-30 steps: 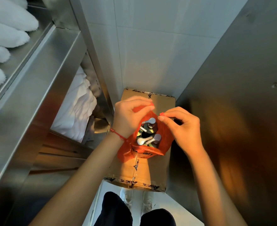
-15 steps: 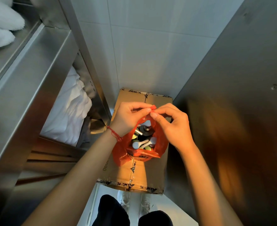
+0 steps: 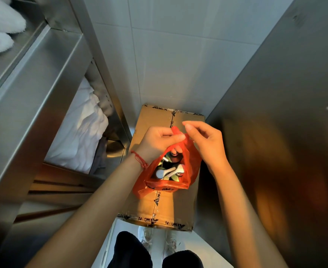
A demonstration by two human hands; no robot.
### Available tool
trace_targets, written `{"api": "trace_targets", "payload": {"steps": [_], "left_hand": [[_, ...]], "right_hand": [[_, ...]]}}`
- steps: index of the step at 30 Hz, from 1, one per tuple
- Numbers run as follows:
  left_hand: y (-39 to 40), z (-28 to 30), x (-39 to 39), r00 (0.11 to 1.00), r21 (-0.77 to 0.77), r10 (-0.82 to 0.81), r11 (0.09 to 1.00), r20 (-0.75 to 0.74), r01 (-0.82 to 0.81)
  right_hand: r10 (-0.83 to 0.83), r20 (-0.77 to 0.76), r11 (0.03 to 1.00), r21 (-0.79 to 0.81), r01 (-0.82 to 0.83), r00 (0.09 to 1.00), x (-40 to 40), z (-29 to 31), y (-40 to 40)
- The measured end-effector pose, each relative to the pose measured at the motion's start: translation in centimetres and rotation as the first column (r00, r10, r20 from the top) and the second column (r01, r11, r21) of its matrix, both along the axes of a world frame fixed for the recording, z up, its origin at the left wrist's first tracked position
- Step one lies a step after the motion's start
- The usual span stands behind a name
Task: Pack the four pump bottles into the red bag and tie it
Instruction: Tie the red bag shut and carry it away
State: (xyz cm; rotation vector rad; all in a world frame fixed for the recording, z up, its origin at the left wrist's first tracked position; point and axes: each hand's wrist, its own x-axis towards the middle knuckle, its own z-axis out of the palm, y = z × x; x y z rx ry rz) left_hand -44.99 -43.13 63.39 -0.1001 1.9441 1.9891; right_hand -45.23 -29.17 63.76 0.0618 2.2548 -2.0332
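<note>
Red bag (image 3: 193, 159) standing on taped cardboard box (image 3: 180, 206), mouth gaping, pump bottles (image 3: 170, 172) visible inside. Left hand (image 3: 157, 142) pinching bag's top edge; right hand (image 3: 207, 144) just beside, fingers (image 3: 190, 127) loosely curled above it.

Beyond our hands we see a pale tiled wall (image 3: 178, 55). To their left a stainless steel shelf unit (image 3: 33, 89) holds white linens (image 3: 80, 132); to their right stands a brushed metal panel (image 3: 275, 113) with a warm orange glow. Below is pale floor (image 3: 186, 246).
</note>
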Motion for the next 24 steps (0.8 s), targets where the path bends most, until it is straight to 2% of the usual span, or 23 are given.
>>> {"api": "trace_targets", "payload": {"steps": [3, 6, 9, 12, 14, 18, 24], "left_hand": [[-0.3, 0.0, 0.2, 0.999, 0.066, 0.028, 0.997, 0.046, -0.031], [-0.6, 0.0, 0.4, 0.997, 0.111, 0.023, 0.993, 0.078, -0.032], [-0.9, -0.1, 0.2, 0.998, 0.021, 0.058, 0.998, 0.039, -0.059], [-2.0, -0.8, -0.1, 0.981, -0.068, 0.192, 0.98, 0.034, -0.189], [-2.5, -1.1, -0.2, 0.973, -0.031, 0.222, 0.975, 0.068, -0.22], [-1.7, -0.9, -0.2, 0.991, 0.033, 0.122, 0.992, 0.055, -0.124], [-1.6, -1.2, 0.0, 0.995, 0.055, 0.071, 0.996, 0.068, -0.075]], "right_hand": [[0.041, -0.003, 0.999, -0.002, -0.041, 0.999, 0.8, -0.8, 0.6], [-0.025, -0.031, 0.999, -0.022, 0.024, 0.999, 1.1, -1.3, 0.3], [-0.148, -0.071, 0.989, -0.022, 0.147, 0.986, 1.1, -1.5, -0.1], [-0.252, -0.104, 0.968, -0.026, 0.251, 0.962, 1.4, -1.7, 0.3], [-0.214, -0.129, 0.976, 0.009, 0.217, 0.968, 1.6, -1.6, 0.1], [-0.119, -0.068, 0.993, -0.013, 0.118, 0.991, 1.4, -1.4, -1.4], [-0.086, -0.062, 0.996, 0.004, 0.086, 0.994, 1.3, -1.4, -1.6]]}}
